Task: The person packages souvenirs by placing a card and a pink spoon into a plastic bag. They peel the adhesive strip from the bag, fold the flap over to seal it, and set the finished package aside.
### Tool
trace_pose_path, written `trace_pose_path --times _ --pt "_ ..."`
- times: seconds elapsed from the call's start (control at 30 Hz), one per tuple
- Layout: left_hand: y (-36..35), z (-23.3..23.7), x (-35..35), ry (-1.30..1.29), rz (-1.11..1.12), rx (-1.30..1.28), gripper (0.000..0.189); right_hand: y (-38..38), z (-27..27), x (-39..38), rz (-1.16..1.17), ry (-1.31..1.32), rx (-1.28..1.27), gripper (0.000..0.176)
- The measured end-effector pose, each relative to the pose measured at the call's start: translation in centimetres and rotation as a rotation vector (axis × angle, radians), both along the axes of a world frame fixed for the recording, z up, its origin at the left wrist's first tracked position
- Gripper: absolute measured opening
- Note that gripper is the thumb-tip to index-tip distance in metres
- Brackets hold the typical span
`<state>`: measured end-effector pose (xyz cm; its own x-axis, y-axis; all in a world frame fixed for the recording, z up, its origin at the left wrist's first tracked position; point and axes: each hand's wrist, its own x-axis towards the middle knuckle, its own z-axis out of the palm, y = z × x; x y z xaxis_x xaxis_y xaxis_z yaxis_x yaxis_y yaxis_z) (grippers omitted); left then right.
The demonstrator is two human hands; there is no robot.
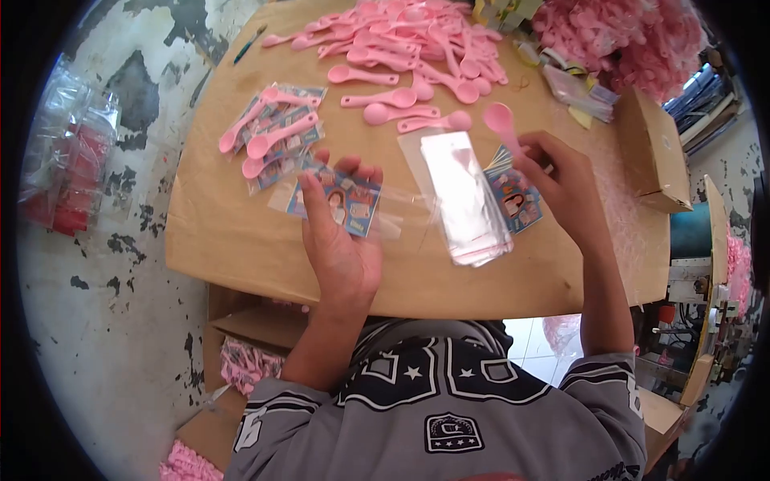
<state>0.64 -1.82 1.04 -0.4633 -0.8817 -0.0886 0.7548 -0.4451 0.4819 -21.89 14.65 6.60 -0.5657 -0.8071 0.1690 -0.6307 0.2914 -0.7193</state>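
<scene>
My left hand [343,232], palm up, holds a blue printed card [362,210] in a clear bag, with the thumb over it. Between the fingertips of my right hand [553,172] is the handle of a pink spoon [498,120], its bowl pointing up and away. Beneath that hand lies a stack of blue cards [520,204]. A pile of clear bags [465,200] lies between my hands. Beyond my left hand, clear packs with cards and pink spoons [277,136] overlap on the table.
Many loose pink spoons [401,48] are heaped at the far side of the brown table [241,232]. A pen [249,45] lies at the far left. Bagged pink spoons [622,40] and a cardboard box [654,152] stand at the right.
</scene>
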Motion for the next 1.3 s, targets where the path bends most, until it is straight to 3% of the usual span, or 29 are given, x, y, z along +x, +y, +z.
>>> trace_pose_path --times 0.1,0.2,0.4,0.5,0.6,0.7,0.83,0.97,1.03,1.13,1.2,1.3 --pt "-0.3 0.5 -0.1 0.015 -0.013 -0.052 0.047 3.4 0.6 4.1 -0.055 -0.549 0.113 0.025" --pt "0.1 0.6 -0.8 0.010 -0.050 -0.087 0.049 4.2 0.2 7.4 -0.009 -0.739 0.154 0.025" --pt "1.9 0.7 -1.6 -0.062 -0.158 -0.137 0.052 2.9 -2.1 9.4 0.148 -0.760 -0.067 0.028" --pt "2.3 0.5 -1.7 -0.030 -0.214 -0.107 0.054 2.3 -2.5 10.2 0.141 -0.992 -0.242 0.032" --pt "3.5 0.6 -1.8 -0.026 -0.276 -0.041 0.053 1.9 -2.8 10.9 0.103 -1.030 -0.298 0.027" --pt "4.4 0.5 -2.0 0.016 -0.364 0.025 0.051 1.7 -3.9 11.7 0.008 -0.880 -0.391 0.023" --pt "4.5 -0.1 -1.7 0.132 -0.524 0.068 0.048 1.1 -5.3 12.3 -0.074 -0.730 -0.487 0.035" --pt "4.4 1.2 -2.2 -0.002 -0.520 0.052 0.045 1.2 -4.7 11.2 -0.019 0.021 -0.602 0.057" --pt "3.8 1.1 -2.5 0.002 -0.531 0.070 0.046 2.4 -3.5 9.6 0.170 0.206 -0.532 0.041" --pt "2.6 1.2 -2.4 0.057 -0.569 0.098 0.047 4.2 -2.3 7.7 0.243 0.124 -0.512 0.024" --pt "2.2 1.2 -2.1 0.103 -0.606 0.123 0.048 4.7 -2.3 7.0 0.113 0.055 -0.504 0.029" --pt "2.6 1.7 -2.2 0.090 -0.674 0.149 0.053 3.1 -2.3 7.0 0.067 0.324 -0.348 0.036"
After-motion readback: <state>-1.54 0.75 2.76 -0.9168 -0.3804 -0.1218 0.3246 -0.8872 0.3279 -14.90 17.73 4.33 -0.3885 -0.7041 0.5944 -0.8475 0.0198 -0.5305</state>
